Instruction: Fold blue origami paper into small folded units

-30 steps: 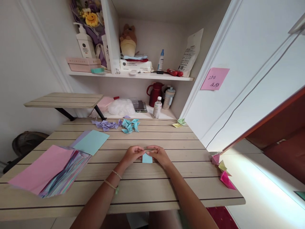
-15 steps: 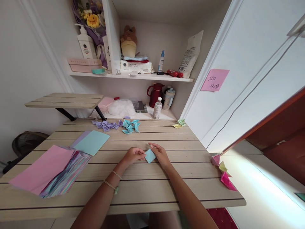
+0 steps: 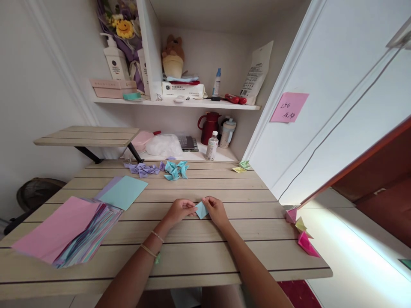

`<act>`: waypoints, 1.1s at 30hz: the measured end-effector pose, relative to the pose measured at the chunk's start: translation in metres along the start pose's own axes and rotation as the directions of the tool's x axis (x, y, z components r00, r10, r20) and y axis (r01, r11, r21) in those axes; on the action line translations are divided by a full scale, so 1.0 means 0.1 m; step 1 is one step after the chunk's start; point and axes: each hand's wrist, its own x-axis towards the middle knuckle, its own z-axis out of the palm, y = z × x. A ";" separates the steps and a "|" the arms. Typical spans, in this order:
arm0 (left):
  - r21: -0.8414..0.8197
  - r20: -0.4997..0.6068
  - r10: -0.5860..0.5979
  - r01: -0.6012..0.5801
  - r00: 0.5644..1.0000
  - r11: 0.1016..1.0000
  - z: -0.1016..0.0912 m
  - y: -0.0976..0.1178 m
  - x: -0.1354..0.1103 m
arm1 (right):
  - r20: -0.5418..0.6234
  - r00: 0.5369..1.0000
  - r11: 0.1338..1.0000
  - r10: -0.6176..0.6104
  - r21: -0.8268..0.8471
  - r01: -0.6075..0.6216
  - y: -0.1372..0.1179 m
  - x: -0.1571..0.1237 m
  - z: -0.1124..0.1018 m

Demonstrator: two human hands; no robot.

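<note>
A small folded piece of light blue origami paper (image 3: 202, 210) is held over the middle of the wooden desk, with creases across it. My left hand (image 3: 181, 211) pinches its left corner between thumb and fingers. On the other side, my right hand (image 3: 217, 211) is closed on its right edge, the thumb near the top. Beyond my hands lie folded blue origami pieces (image 3: 176, 170) and a row of purple origami pieces (image 3: 144, 169).
To the left are a thick stack of coloured paper (image 3: 61, 226) and loose light blue sheets (image 3: 124, 191). Pink and yellow folded pieces (image 3: 306, 244) sit along the right edge. A bottle (image 3: 212, 146) stands at the back, and a small raised shelf (image 3: 86, 135) at the back left.
My right thumb and fingers have shifted on the paper, the fingers drawing closer together at its upper right edge. My left hand stays at the left corner.
</note>
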 end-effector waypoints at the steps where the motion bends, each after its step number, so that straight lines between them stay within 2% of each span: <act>1: -0.049 -0.053 0.009 -0.012 0.999 0.999 0.00 0.00 0.01 | -0.014 1.000 1.000 -0.023 -0.003 0.023 -0.02 0.00 0.00; 4: -0.245 -0.197 0.012 -0.061 0.980 0.968 0.01 0.00 0.02 | -0.012 1.000 1.000 -0.013 0.014 0.013 -0.04 0.00 0.01; 7: -0.353 -0.201 -0.007 -0.066 0.980 0.933 0.03 0.01 0.01 | 0.042 0.994 0.989 0.101 0.109 -0.105 -0.04 -0.01 0.04; 11: -0.290 -0.103 -0.011 -0.019 0.995 0.957 0.06 0.01 -0.01 | 0.069 0.978 0.923 0.194 0.326 -0.206 -0.04 0.00 0.06; 16: -0.056 -0.122 0.004 -0.011 0.993 0.998 0.07 -0.03 0.00 | 0.136 0.969 0.830 0.204 0.501 -0.245 -0.07 0.00 0.06; 18: -0.033 -0.132 0.024 -0.029 0.991 0.999 0.04 -0.02 0.01 | 0.119 0.973 0.836 0.196 0.499 -0.229 -0.08 0.00 0.05; 22: -0.131 -0.157 0.085 -0.106 0.984 0.986 -0.02 0.03 0.01 | 0.117 0.979 0.871 0.165 0.448 -0.200 -0.09 0.00 0.01; 30: -0.164 -0.206 0.102 -0.137 0.973 0.977 -0.04 0.04 0.03 | 0.131 0.990 0.930 0.053 0.354 -0.097 -0.10 0.00 -0.02; 33: -0.146 -0.232 0.122 -0.159 0.965 0.976 -0.02 0.02 0.03 | 0.129 0.991 0.933 0.048 0.348 -0.091 -0.08 0.00 -0.01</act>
